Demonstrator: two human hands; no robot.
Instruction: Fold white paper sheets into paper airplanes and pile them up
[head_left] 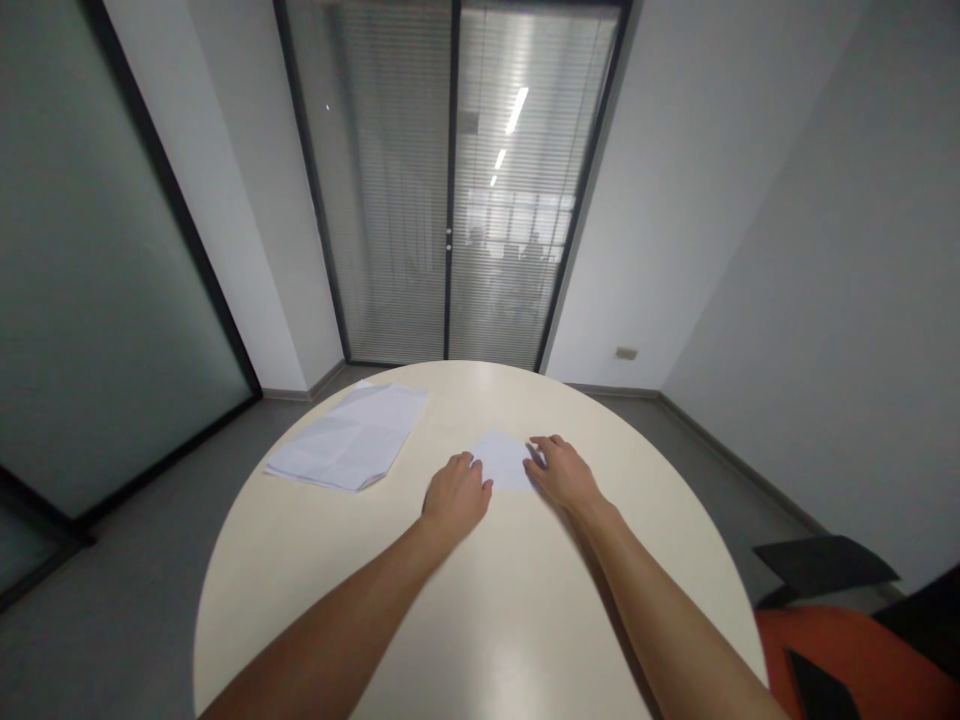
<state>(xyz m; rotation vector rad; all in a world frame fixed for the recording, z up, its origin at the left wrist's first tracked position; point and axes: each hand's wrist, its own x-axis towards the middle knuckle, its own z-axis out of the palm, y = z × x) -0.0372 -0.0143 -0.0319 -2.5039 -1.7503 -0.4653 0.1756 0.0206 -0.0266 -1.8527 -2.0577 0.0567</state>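
A small piece of white paper, pointed at its far end like a folded sheet, lies flat on the round table between my two hands. At its left edge is my left hand, with its fingers bent and the thumb and fingertips close together on the paper. My right hand rests at the right edge, its thumb and index finger apart and the other fingers loosely bent. The fingertips of both hands partly cover the paper's sides.
Creased white sheets lie in a stack at the table's far left. An orange chair with black armrests stands close to the right edge. Behind the table are glass panels with blinds and a white wall.
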